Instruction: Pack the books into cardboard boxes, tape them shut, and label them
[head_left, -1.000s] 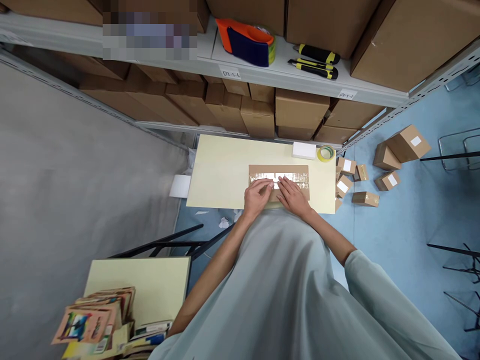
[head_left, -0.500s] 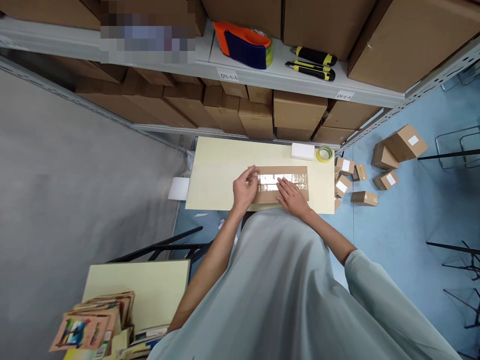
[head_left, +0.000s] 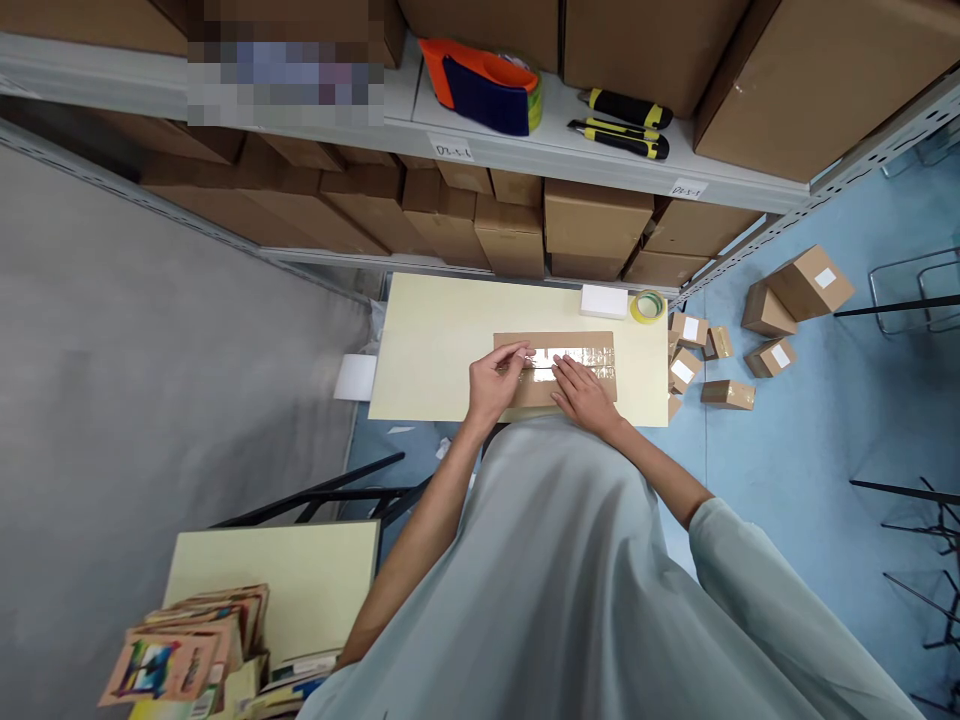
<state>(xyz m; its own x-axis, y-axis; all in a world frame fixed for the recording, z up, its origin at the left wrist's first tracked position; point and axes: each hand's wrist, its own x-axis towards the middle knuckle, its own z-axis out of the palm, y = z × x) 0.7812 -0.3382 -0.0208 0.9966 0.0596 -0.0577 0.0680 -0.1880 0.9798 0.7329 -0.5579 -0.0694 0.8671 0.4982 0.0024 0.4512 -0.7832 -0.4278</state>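
Observation:
A flat brown cardboard box (head_left: 574, 343) with a shiny strip of clear tape (head_left: 581, 357) along its top lies on a pale yellow table (head_left: 442, 340). My left hand (head_left: 493, 378) rests at the box's left end, its fingers pinched together on the tape there. My right hand (head_left: 585, 392) lies flat on the box's near middle, fingers stretched out and pressing down on the tape.
A white pad (head_left: 604, 300) and a tape roll (head_left: 649, 306) sit at the table's far right corner. The shelf holds a tape dispenser (head_left: 484, 85), two utility knives (head_left: 621, 125) and cardboard boxes. Small boxes (head_left: 765, 320) litter the blue floor. Books (head_left: 187, 645) lie on a nearer table.
My left hand drew back from the box's middle to its left end and closed into a pinch on the tape. My right hand stayed flat in place.

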